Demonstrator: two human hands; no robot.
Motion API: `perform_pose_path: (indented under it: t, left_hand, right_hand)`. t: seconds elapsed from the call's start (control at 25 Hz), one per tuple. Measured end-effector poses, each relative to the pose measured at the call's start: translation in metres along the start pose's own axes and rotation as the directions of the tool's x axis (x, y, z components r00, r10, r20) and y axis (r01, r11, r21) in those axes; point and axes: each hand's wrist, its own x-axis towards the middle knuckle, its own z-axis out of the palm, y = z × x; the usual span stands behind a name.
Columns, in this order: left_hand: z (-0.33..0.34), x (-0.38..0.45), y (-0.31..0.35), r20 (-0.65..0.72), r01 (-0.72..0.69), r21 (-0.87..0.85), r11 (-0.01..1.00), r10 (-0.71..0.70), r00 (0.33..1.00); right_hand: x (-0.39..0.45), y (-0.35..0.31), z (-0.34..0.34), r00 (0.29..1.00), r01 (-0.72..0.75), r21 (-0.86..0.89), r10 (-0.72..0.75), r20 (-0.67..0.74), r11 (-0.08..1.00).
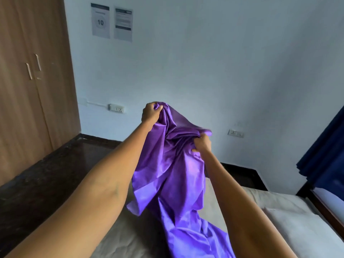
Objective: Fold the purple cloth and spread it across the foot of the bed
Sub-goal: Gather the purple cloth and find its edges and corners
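The shiny purple cloth (173, 172) hangs bunched in the air in front of me, and its lower end trails down onto the beige bed (134, 237). My left hand (150, 113) grips the cloth's top edge, raised high. My right hand (202, 143) clutches the same edge lower and to the right, so the cloth sags between my hands. Both arms are stretched out over the bed. The cloth's far side and its lower end are hidden by its own folds and the frame edge.
A pillow (297, 228) lies on the bed at the right. A wooden wardrobe (28, 81) stands at the left on dark floor (46, 175). The pale wall (204, 62) carries two paper notices and sockets. A dark blue curtain (327, 149) hangs at the right.
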Motion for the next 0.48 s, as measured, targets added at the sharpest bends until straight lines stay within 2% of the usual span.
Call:
perform_pose_path:
  t: [0.08, 0.12, 0.16, 0.2, 0.24, 0.28, 0.36, 0.4, 0.48]
  left_hand:
    - [0.016, -0.006, -0.014, 0.039, 0.06, -0.052, 0.997, -0.058, 0.998]
    - [0.023, -0.008, -0.018, 0.092, 0.071, -0.068, 0.995, -0.064, 0.994]
    - [0.029, -0.01, -0.02, 0.151, 0.067, -0.082, 0.994, -0.054, 0.987]
    - [0.035, -0.013, -0.022, 0.218, 0.071, -0.101, 0.992, -0.047, 0.975]
    - [0.041, -0.016, -0.023, 0.294, 0.074, -0.129, 0.989, -0.033, 0.955]
    - [0.044, -0.02, -0.021, 0.377, 0.082, -0.145, 0.986, -0.022, 0.926]
    - [0.049, -0.03, -0.013, 0.496, 0.083, -0.137, 0.987, -0.004, 0.868]
    - [0.051, -0.032, -0.01, 0.529, 0.077, -0.125, 0.989, 0.001, 0.849]
    - [0.051, -0.032, -0.006, 0.543, 0.067, -0.113, 0.991, 0.005, 0.839]
  right_hand:
    - [-0.007, 0.024, -0.003, 0.997, -0.036, -0.108, 0.043, 0.067, 0.994]
    - [-0.009, 0.033, -0.006, 0.988, -0.022, -0.182, 0.05, 0.148, 0.983]
    - [-0.011, 0.04, -0.008, 0.957, 0.046, -0.309, 0.047, 0.286, 0.95]
    - [-0.014, 0.043, -0.01, 0.893, 0.16, -0.429, 0.055, 0.447, 0.889]
    - [-0.014, 0.047, -0.01, 0.844, 0.261, -0.496, 0.053, 0.533, 0.828]
    - [-0.014, 0.048, -0.01, 0.848, 0.327, -0.493, -0.02, 0.53, 0.806]
    - [-0.02, 0.04, -0.012, 0.909, 0.336, -0.269, -0.236, 0.343, 0.903]
    - [-0.023, 0.034, -0.013, 0.913, 0.35, -0.136, -0.305, 0.27, 0.927]
    - [-0.026, 0.025, -0.011, 0.894, 0.371, 0.049, -0.371, 0.252, 0.927]
